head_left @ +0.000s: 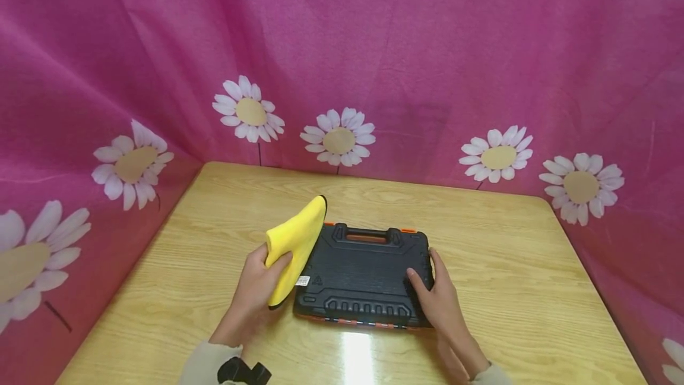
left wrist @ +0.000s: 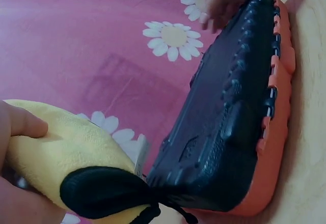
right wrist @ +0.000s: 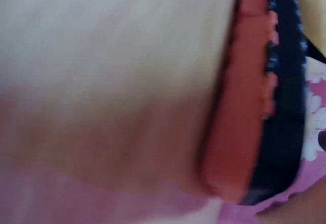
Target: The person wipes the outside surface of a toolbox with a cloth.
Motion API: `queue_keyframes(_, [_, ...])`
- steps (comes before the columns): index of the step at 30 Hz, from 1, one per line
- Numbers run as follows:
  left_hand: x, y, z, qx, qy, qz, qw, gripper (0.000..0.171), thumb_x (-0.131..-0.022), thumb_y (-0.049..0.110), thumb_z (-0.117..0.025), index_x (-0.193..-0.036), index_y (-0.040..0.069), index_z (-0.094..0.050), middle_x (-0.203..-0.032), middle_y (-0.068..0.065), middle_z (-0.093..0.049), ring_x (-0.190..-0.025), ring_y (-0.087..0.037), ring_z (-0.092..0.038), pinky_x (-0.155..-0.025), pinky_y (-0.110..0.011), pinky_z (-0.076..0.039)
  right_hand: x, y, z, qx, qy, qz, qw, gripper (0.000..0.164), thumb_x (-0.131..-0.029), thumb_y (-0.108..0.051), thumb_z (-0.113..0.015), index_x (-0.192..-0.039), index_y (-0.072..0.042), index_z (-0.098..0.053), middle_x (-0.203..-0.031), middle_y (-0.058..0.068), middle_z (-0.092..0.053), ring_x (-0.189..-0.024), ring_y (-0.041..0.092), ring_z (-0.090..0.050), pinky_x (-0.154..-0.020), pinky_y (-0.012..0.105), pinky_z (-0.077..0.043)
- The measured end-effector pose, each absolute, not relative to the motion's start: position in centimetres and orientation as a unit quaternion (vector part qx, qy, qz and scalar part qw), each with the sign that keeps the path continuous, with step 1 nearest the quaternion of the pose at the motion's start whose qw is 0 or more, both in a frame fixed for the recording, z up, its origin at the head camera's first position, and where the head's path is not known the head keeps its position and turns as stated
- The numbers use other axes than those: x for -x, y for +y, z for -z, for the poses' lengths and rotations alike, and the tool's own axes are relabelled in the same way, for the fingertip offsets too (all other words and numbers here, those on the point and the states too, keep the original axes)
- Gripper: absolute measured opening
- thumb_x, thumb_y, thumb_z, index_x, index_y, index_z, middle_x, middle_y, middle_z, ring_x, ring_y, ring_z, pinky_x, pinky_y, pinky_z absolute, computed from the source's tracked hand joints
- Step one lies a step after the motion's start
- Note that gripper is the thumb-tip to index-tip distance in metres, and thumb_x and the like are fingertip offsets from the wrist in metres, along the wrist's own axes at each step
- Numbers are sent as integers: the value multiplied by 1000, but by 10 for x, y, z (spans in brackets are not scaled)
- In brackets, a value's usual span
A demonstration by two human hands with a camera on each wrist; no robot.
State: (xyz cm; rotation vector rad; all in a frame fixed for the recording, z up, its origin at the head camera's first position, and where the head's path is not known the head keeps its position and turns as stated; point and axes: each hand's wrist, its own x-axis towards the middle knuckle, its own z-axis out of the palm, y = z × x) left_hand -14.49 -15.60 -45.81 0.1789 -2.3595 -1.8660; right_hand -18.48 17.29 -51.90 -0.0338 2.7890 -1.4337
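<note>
My left hand grips a folded yellow cloth with black edging, thumb on its near face. A small white tag sticks out from beside the cloth. Right of it, a black plastic carrying case lies flat on the table, handle facing away from me. The left wrist view shows its orange lower half and hinged near edge, with the cloth close to its left corner. At the case's right end, my right hand holds the edge, thumb on the lid and fingers along the side.
The case rests on a light wooden table. A pink curtain printed with white daisies hangs along the table's back and both sides. A black strap device sits on my left wrist.
</note>
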Motion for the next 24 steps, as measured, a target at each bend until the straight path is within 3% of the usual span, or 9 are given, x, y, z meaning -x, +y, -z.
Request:
queue_keyframes(5, [145,-153,452,-31,-791,607,73,31,-95,4,-63,-125,-6,-62,-104,-16,-67,-84,-24,-61,-73,-33,-52,183,164,498,66,884,461,-36,76,-100,-39,-62,-157,-4,-27,-159,22,-29,-144,40,-28,-113,58,-27])
queue_keyframes(11, [141,-146,439,-4,-786,615,64,30,-95,1,-64,-124,-4,-63,-105,-16,-66,-87,-26,-63,-75,-37,-54,178,148,472,144,852,503,-15,74,-98,-29,-67,-157,-8,-28,-159,16,-32,-145,34,-29,-115,52,-27])
queue_keyframes(19, [132,-134,426,120,-776,619,1,31,-95,-1,-62,-125,-9,-60,-114,-21,-67,-96,-28,-67,-79,-37,-56,178,131,454,218,799,561,19,85,-92,-14,-73,-159,-8,-22,-161,11,-28,-147,29,-26,-115,42,-25])
queue_keyframes(24, [130,-127,424,195,-774,600,-52,30,-96,0,-60,-125,-9,-61,-115,-20,-66,-100,-28,-67,-80,-36,-57,180,129,454,263,759,595,24,89,-85,-5,-79,-157,-3,-27,-157,13,-36,-141,28,-36,-107,28,-39])
